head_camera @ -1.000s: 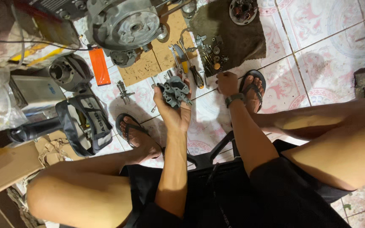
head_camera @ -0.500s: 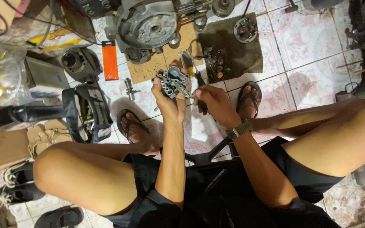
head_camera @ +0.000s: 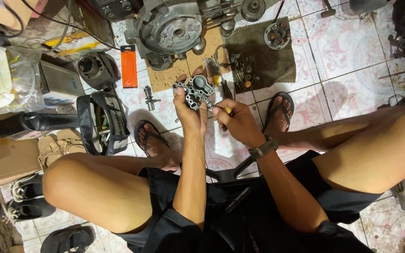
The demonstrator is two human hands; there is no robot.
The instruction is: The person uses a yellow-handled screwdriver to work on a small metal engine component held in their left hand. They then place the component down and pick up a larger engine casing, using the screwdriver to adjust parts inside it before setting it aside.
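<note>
My left hand (head_camera: 189, 112) holds up a small grey metal engine part (head_camera: 194, 91) with round openings, above the tiled floor. Beside it, my right hand (head_camera: 237, 122) grips a thin tool with a yellow handle (head_camera: 228, 110), its tip touching the part's right side. A dark watch sits on my right wrist. I am seated low, knees spread, feet in dark sandals.
A large grey engine casing (head_camera: 169, 29) lies on cardboard ahead. A dark cloth (head_camera: 258, 61) carries several small metal parts. An orange packet (head_camera: 129, 66), a black cylinder piece (head_camera: 92, 68) and a black bag (head_camera: 103, 122) lie left. Shoes sit at lower left.
My right hand came back from the floor near my right foot and now holds a tool against the part. My view shifted downward and closer.
</note>
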